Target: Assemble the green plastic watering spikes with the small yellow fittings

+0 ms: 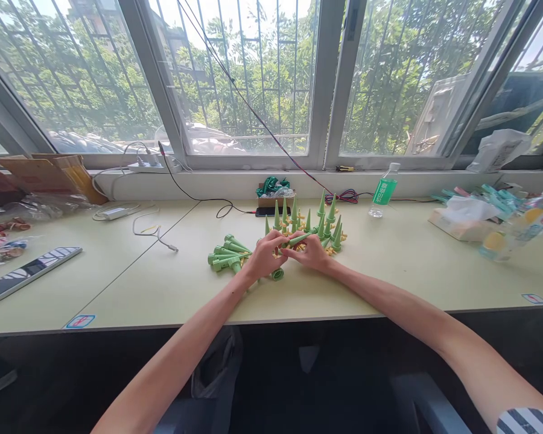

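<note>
Both hands meet over the table around one green plastic watering spike [300,239], whose pointed end sticks out to the right. The fingers of my left hand [266,256] are closed at its wider end, which they partly hide. My right hand [311,253] pinches the same spike from the other side. Left of my hands lies a pile of green spikes [228,253] on their sides. Behind and to the right, several spikes [332,220] stand point up with small yellow parts at their bases. A green ring-like end [277,275] shows just below my left hand.
A phone [271,211] lies before a small box [276,196] at the back. A bottle with a green label [384,190] stands right of the spikes, and a tissue box [461,223] is farther right. Cables [156,232] and a long dark-faced device [29,272] lie left.
</note>
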Demonstrator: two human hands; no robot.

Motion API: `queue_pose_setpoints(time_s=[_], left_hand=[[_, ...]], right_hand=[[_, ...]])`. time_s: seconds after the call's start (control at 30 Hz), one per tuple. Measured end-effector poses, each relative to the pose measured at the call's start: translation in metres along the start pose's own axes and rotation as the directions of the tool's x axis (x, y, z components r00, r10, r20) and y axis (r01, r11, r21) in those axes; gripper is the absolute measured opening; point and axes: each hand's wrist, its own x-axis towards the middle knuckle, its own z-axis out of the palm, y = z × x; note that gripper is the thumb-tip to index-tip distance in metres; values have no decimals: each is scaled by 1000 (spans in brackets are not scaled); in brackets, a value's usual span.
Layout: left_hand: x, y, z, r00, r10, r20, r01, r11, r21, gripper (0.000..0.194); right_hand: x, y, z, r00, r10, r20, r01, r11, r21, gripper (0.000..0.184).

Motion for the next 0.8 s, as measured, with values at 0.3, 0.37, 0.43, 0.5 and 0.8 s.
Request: queue_pose_setpoints(time_s=[0.3,0.37,0.43,0.5,0.8], left_hand=[[0,0,0,999,-24,32,24,1000,-2,25],[0,-1,0,999,-17,40,17,1000,-4,24],[0,-3,0,999,-15,44,15,1000,-4,23],[0,-4,0,999,-31,39,32,999,-32,22],[3,-4,0,979,-203,-1,199,962,-189,25]], right_hand=[[0,1,1,998,58,6,-58,998,-5,32],[0,3,0,997,70,8,-70,997,-17,33],[0,5,-1,997,74,19,-73,996,-44,33],[0,6,-2,997,73,39,-70,995,-72,33],[1,8,-4,990,137,16,-135,987,-86,38]])
